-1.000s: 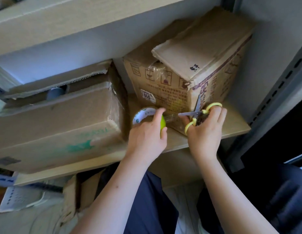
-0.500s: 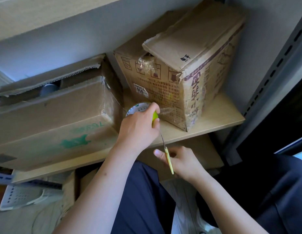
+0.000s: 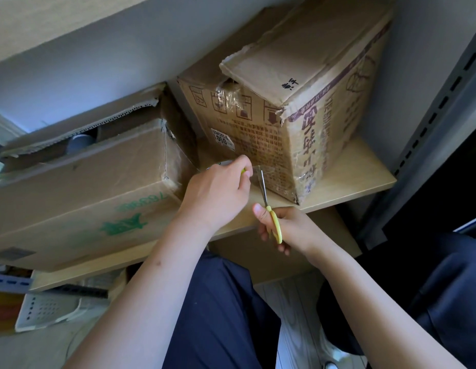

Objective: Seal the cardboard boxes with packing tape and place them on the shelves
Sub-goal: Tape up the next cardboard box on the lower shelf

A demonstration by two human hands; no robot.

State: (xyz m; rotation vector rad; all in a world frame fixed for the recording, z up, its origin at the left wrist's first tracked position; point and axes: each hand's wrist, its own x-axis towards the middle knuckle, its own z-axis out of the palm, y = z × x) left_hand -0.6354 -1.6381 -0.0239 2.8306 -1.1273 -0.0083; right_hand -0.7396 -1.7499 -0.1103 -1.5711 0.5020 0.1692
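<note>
Wooden shelving fills the view, and on the shelf board (image 3: 364, 179) stands the upright printed box (image 3: 298, 123), the landmark here. Left of that box lies a wider box (image 3: 79, 187) with its top flap still gaping. Just in front of the printed box's lower left face, the left hand (image 3: 218, 193) grips the tape roll (image 3: 222, 163), mostly hidden under the fingers, with a clear strip of tape (image 3: 255, 173) stretched to the box. Below the box's front corner, the right hand (image 3: 287, 230) clenches the yellow-handled scissors (image 3: 269, 203). Half a second ago the scissors hung lower, clear of the tape; now the blades point up and touch the strip. That suggests the cut is imminent, which would free the roll and finish this box's seal.
</note>
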